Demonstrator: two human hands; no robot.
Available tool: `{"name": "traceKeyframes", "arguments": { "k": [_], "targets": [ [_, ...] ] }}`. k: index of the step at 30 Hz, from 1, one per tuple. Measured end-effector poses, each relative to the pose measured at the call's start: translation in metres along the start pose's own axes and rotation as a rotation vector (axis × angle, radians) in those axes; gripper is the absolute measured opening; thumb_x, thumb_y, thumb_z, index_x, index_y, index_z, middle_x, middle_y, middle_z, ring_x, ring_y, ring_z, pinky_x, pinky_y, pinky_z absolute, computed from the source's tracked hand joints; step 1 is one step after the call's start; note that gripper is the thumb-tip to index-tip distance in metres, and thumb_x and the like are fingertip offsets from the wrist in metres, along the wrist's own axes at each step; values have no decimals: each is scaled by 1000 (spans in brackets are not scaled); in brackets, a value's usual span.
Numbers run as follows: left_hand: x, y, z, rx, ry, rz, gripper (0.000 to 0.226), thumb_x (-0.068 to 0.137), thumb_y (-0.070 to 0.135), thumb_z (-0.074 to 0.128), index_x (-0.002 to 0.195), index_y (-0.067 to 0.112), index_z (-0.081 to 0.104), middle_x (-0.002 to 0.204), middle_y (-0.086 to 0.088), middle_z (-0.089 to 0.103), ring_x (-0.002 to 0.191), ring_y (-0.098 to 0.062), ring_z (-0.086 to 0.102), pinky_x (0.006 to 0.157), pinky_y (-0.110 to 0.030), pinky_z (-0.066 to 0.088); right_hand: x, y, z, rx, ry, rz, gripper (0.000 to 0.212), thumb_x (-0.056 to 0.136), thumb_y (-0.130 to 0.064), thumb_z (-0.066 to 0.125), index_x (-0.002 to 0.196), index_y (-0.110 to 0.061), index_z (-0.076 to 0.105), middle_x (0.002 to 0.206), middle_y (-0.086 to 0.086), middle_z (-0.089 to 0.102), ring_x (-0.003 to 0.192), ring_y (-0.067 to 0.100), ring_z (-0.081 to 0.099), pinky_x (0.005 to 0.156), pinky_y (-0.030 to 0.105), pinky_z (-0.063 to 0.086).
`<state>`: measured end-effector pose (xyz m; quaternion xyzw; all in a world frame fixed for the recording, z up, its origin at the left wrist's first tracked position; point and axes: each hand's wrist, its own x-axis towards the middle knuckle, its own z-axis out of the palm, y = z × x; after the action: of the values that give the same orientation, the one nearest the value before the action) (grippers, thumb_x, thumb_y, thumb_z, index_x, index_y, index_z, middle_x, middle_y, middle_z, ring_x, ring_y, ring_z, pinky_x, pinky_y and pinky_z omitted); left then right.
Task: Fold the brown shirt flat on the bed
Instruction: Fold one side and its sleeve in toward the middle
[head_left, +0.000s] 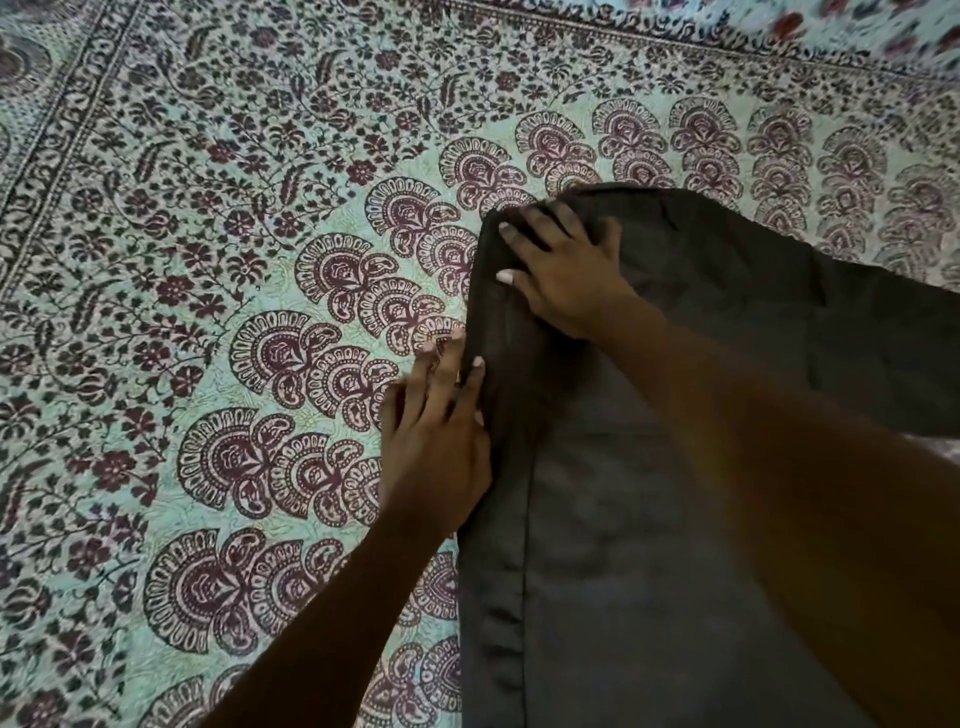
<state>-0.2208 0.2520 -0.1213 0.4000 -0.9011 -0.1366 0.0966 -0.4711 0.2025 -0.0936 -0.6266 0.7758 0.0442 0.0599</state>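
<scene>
The dark brown shirt (613, 519) lies spread on the patterned bedspread (208, 260), filling the lower right of the head view. My right hand (566, 280) rests flat on the shirt's upper left corner, fingers apart and pressing the cloth down. My left hand (441, 431) lies along the shirt's left edge, with its fingertips on the fold and its palm over the bedspread. Neither hand grips the fabric. My right forearm covers part of the shirt's middle. A stitched hem runs down the left side of the shirt.
The pale green bedspread with maroon paisley and floral print stretches to the left and to the far side. A second floral cloth (831, 26) shows at the top right corner.
</scene>
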Motion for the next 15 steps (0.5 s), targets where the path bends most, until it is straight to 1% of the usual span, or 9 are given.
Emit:
{"name": "traceKeyframes", "arguments": {
  "k": [2, 3, 5, 6, 8, 10, 12, 13, 15],
  "targets": [
    [1, -2, -1, -21, -6, 12, 55, 100, 31, 47, 153, 18, 46, 169, 1, 27, 158, -25, 21, 119, -50, 28, -1, -8, -5, -6, 61, -2, 63, 104, -58, 35, 157, -24, 35, 167, 2, 27, 155, 27, 19, 112, 68, 19],
    [1, -2, -2, -20, -21, 13, 55, 100, 32, 47, 154, 18, 46, 169, 2, 27, 157, -24, 22, 119, -50, 28, -6, -14, -4, -10, 90, -45, 63, 103, -57, 36, 155, -21, 39, 165, 3, 31, 154, 27, 24, 111, 66, 22],
    [2, -1, -3, -9, -43, 14, 56, 100, 33, 45, 154, 17, 45, 169, 2, 29, 156, -25, 24, 118, -51, 29, -21, -22, 3, -38, 59, -201, 67, 101, -57, 32, 155, -18, 40, 165, 4, 34, 151, 27, 33, 109, 60, 28],
    [2, -1, -3, -8, -45, 9, 57, 100, 33, 45, 154, 16, 45, 168, 2, 30, 155, -25, 26, 118, -51, 29, -26, -24, 7, -41, 0, -252, 70, 101, -59, 28, 158, -19, 35, 167, 3, 30, 151, 25, 33, 110, 59, 28],
    [3, -3, -2, -8, -44, 8, 58, 99, 33, 44, 153, 15, 45, 166, 1, 33, 154, -25, 29, 117, -51, 29, -24, -25, 9, -17, -88, -242, 74, 101, -65, 23, 163, -25, 20, 172, -5, 16, 156, 19, 23, 113, 62, 22],
    [3, -4, 0, -8, -27, 12, 58, 98, 34, 44, 153, 15, 45, 166, 0, 34, 154, -24, 29, 118, -50, 28, -7, -22, 6, 10, -118, -156, 74, 102, -68, 24, 164, -30, 12, 173, -9, 6, 159, 14, 9, 115, 67, 12],
    [2, -5, 1, -13, -17, 18, 58, 98, 34, 44, 153, 15, 45, 166, 1, 34, 154, -24, 29, 119, -50, 28, 8, -23, -7, 61, -167, -121, 72, 103, -67, 26, 164, -32, 11, 173, -7, 3, 159, 14, 2, 116, 68, 6],
    [1, -6, 1, -23, -18, 20, 58, 98, 34, 44, 153, 15, 45, 166, 1, 34, 153, -24, 29, 119, -50, 27, 11, -26, -12, 77, -162, -122, 70, 104, -65, 28, 164, -31, 13, 173, -5, 4, 160, 16, 1, 117, 68, 6],
    [1, -8, 0, -65, -29, 22, 60, 96, 35, 45, 153, 16, 45, 166, 1, 33, 152, -23, 31, 119, -51, 27, 0, -34, -17, 83, -89, -117, 67, 106, -58, 31, 163, -28, 19, 173, -3, 8, 160, 18, 4, 120, 65, 8]
  ]
}}
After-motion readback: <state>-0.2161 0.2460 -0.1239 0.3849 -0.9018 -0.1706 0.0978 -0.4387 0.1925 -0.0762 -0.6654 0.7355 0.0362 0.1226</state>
